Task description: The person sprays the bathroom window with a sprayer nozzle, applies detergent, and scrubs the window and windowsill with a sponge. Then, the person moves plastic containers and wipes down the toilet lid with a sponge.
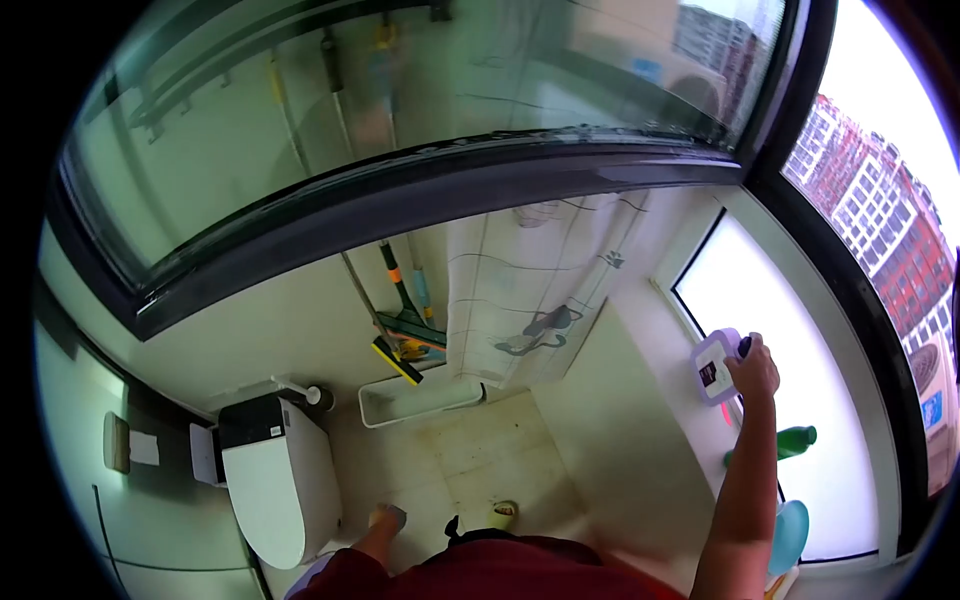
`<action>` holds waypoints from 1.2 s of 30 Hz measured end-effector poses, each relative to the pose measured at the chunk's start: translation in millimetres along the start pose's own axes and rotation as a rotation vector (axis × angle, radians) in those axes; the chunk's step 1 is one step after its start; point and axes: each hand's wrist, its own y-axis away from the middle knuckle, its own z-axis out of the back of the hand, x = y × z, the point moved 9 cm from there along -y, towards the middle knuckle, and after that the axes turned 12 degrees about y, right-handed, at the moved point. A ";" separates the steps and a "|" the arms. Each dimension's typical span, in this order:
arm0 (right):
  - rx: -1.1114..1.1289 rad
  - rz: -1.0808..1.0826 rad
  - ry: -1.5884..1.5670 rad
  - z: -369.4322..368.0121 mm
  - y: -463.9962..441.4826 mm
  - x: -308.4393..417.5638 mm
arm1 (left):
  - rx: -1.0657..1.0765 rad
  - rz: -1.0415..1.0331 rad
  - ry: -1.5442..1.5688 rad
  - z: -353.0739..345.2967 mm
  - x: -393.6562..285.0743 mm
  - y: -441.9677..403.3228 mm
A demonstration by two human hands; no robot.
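Note:
My right hand (755, 370) reaches out over the window ledge on the right. Its fingers are closed around the dark-capped end of a lilac plastic bottle (711, 368) with a pale label. Nearer to me, a green bottle (796, 441) is partly hidden behind my right forearm. My left hand (383, 517) hangs low, between the toilet and my foot. Its fingers are closed on a small grey thing (398, 518) whose kind I cannot make out.
An open, dark-framed window sash (440, 195) crosses above me. Below stand a white toilet (262, 485), a long white trough (420, 401), brooms and a squeegee (397, 361), and a patterned shower curtain (535, 290). A light-blue basin (789, 537) is at lower right.

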 end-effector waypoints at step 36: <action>-0.136 0.198 -1.995 11.1 59.0 166.8 | -1.223 -0.363 2.321 39.4 -74.5 179.3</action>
